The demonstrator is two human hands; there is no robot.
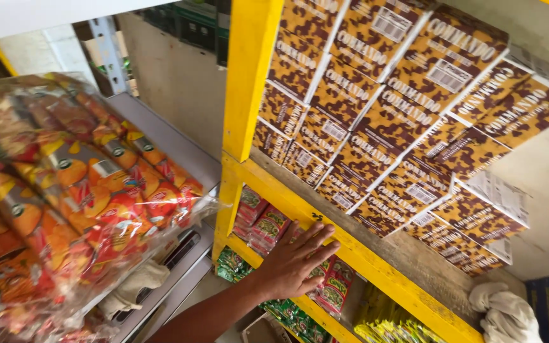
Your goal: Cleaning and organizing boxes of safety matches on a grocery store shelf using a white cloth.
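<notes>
My right hand (297, 257) reaches up from the lower left, fingers spread and flat against the front rail of a yellow shelf (376, 267). It holds nothing. Just behind and under the fingers, red and green snack packets (265, 225) stand in a row on the lower level. A big clear plastic bag of orange and red snack packets (84, 190) fills the left side, close to the camera. My left hand is out of sight.
Stacked brown-and-yellow patterned boxes (389, 121) fill the shelf above the rail. A yellow upright post (246, 76) stands left of them. Green packets (233, 263) and yellow packets (389, 324) sit lower. A white cloth (506, 314) lies at the right; a grey metal shelf (173, 146) stands at the left.
</notes>
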